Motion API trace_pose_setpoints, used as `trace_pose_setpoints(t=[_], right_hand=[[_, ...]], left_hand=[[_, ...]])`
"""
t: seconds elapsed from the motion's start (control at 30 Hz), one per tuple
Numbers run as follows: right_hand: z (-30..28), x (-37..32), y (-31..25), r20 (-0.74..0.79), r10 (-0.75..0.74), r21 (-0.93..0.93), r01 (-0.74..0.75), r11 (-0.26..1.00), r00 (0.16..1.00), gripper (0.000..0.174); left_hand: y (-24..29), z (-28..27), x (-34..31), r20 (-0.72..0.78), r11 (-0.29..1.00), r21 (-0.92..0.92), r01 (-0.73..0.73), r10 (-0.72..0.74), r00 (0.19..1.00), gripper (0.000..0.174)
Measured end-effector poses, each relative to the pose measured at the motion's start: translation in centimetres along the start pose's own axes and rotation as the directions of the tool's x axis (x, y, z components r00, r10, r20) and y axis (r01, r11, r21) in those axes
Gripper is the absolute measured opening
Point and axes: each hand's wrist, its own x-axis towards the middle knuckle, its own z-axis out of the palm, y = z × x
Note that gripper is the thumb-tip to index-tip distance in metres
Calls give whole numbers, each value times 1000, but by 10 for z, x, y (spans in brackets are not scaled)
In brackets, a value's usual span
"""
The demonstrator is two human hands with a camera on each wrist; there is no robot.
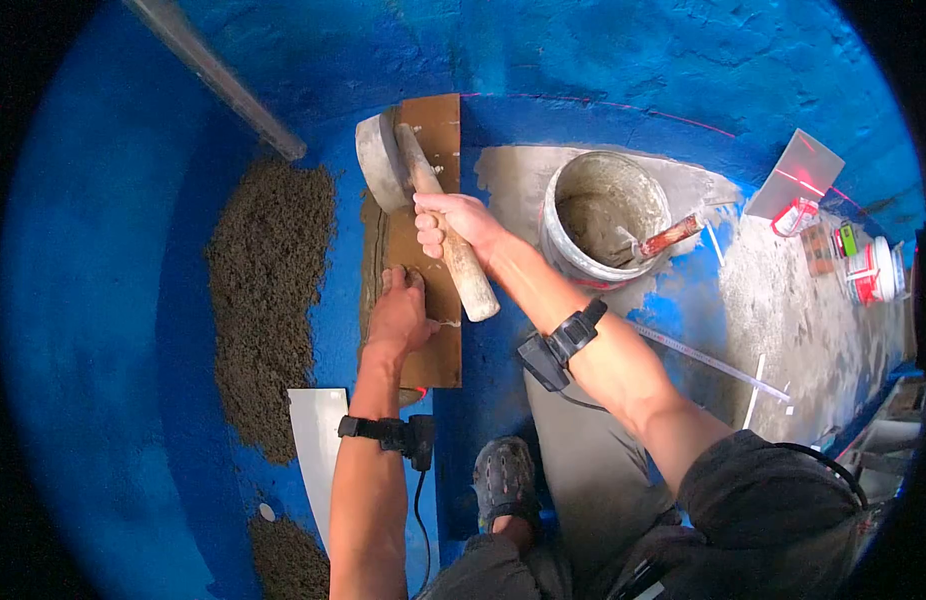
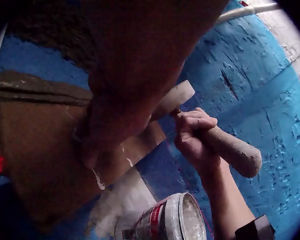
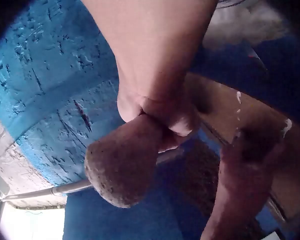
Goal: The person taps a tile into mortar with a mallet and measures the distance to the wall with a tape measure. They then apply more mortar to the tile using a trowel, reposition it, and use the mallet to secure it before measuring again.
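Observation:
My right hand (image 1: 455, 228) grips the pale, worn handle (image 1: 471, 280) of a mallet. Its broad whitish head (image 1: 381, 165) overlaps the far end of a long brown tile (image 1: 441, 345) in the head view. On that tile rests my left hand (image 1: 398, 315), fingers extended toward its left side, where a strip of grey mortar (image 1: 371, 250) runs along the edge. The left wrist view shows the right fist (image 2: 195, 132) around the handle; the left hand (image 2: 110, 125) there is dark. In the right wrist view the handle's rounded butt (image 3: 122, 165) fills the middle.
Left of the tile lies a bed of dark, crumbly mortar (image 1: 268, 300). A white smooth sheet (image 1: 318, 430) is beside my left forearm. To the right stands a bucket (image 1: 608, 180) with a red-handled tool (image 1: 671, 237). A pipe (image 1: 223, 85) slants above; a measuring strip (image 1: 713, 360) lies at right.

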Motion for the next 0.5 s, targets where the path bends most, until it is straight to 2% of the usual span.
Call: trace_pose_setpoints(t=[0.1,0.2,0.33,0.5], right_hand=[[-10,16,0,-6,2,9,-2,1000,1000,20],[-13,23,0,-86,-36,21,38,999,996,19],[-16,31,-13,-6,-64,39,64,997,998,20],[-20,41,-17,-75,-78,-14,77,997,994,21]], left_hand=[[-2,2,1,-14,1000,29,-2,2,1000,83],[1,3,-1,-49,998,57,-25,28,998,84],[-4,11,1,-96,995,77,-61,68,993,84],[-2,6,0,-63,998,56,-30,33,997,84]])
